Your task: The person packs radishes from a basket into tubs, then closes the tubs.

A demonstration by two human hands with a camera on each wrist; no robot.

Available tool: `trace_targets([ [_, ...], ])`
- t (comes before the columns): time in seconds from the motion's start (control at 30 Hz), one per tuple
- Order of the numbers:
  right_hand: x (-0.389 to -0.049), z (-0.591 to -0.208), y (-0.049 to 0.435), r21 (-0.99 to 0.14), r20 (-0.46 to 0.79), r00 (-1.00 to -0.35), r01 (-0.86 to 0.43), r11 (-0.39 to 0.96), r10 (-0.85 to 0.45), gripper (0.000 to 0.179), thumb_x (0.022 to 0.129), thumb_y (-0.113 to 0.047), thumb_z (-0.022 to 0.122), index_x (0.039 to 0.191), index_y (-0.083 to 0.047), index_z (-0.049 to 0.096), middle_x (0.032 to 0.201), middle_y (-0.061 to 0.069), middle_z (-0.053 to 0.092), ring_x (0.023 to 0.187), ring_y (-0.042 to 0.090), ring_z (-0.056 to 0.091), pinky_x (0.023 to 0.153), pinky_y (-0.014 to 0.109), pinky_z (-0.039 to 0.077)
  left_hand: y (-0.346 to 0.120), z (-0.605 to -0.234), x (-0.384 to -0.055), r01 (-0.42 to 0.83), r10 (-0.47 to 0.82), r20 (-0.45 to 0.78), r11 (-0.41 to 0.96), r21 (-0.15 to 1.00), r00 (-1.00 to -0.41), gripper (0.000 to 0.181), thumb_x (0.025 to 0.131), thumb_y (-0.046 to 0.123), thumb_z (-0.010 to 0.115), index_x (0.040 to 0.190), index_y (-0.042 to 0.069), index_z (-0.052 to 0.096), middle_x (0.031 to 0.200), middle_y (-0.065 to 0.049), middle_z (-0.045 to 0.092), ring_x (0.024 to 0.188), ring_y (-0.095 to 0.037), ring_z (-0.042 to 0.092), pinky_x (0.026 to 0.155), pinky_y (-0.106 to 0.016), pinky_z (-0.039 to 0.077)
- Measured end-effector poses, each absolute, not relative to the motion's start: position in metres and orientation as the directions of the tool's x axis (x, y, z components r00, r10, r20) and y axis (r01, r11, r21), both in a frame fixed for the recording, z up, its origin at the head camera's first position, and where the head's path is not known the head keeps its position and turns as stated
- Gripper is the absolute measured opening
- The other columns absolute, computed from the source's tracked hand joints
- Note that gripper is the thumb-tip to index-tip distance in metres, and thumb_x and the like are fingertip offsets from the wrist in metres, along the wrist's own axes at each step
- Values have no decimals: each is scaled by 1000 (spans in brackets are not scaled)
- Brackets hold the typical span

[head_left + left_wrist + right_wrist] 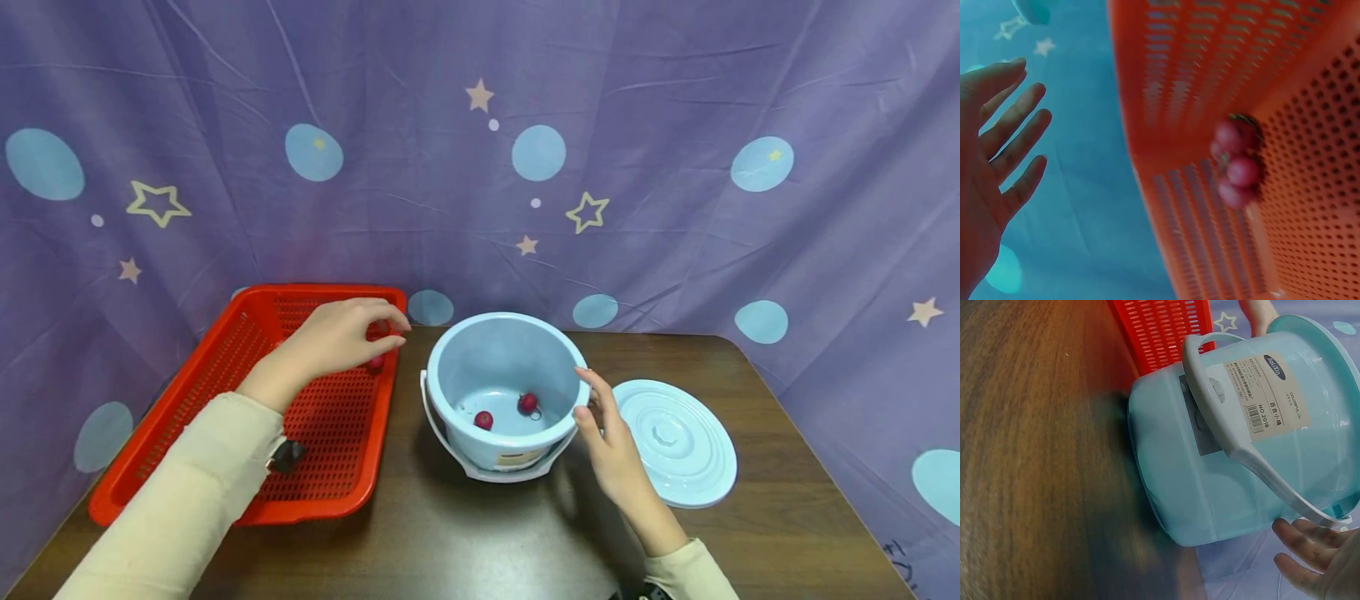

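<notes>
My left hand (347, 332) hovers over the right side of the red basket (385, 433), fingers loosely bent. Nothing lies between its fingers and thumb in the left wrist view. Several small round radishes (1238, 169) are clustered in a corner of the basket, partly hidden by that hand in the head view. Two more red radishes, one nearer the front (483, 420) and one with a thin tail (528, 404), lie on the floor of the light blue bucket (480, 350). At the bucket's right rim is my right hand (617, 454), its fingertips against the side.
The bucket's pale handle (510, 477) hangs down at its front. To the right, a round light blue lid (678, 442) lies flat on the brown wooden table (787, 533). Behind the table hangs a purple curtain (660, 233) with stars and dots.
</notes>
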State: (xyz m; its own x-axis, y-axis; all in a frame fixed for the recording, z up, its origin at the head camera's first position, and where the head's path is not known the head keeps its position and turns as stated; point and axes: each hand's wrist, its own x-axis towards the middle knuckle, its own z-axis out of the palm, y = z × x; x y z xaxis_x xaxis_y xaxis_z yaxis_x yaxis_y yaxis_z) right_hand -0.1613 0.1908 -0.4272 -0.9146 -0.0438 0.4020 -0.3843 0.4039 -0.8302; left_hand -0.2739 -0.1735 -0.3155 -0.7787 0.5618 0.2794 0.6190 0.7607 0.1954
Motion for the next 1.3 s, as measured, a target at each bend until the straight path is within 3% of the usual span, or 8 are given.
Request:
trace_targets([
  [0.63,-161,-426,190,-828,405,-913,-385,408,-40,48,104,-15,49,150,-24,37,134,19,56,108,30,63,91,55,46,-217,-371,-313,478,458,137,835,274,-878,18,90,19,70,107,15,74,96,1,71,88,-21,64,80,-47,50],
  [0.9,-161,-428,191,-828,403,-915,-381,410,-36,48,104,-16,50,149,-24,38,133,19,57,109,31,62,91,54,47,-215,-387,-324,467,466,73,841,274,-882,28,86,19,76,113,12,73,109,-9,70,102,-30,63,87,-52,49],
  [1.3,-161,-429,191,-821,406,-914,-378,429,-29,48,104,-17,50,149,-24,38,131,18,59,104,24,62,90,44,49,-217,-403,-336,415,443,-23,857,306,-896,33,80,15,79,112,11,73,100,-4,68,88,-22,59,85,-46,49],
])
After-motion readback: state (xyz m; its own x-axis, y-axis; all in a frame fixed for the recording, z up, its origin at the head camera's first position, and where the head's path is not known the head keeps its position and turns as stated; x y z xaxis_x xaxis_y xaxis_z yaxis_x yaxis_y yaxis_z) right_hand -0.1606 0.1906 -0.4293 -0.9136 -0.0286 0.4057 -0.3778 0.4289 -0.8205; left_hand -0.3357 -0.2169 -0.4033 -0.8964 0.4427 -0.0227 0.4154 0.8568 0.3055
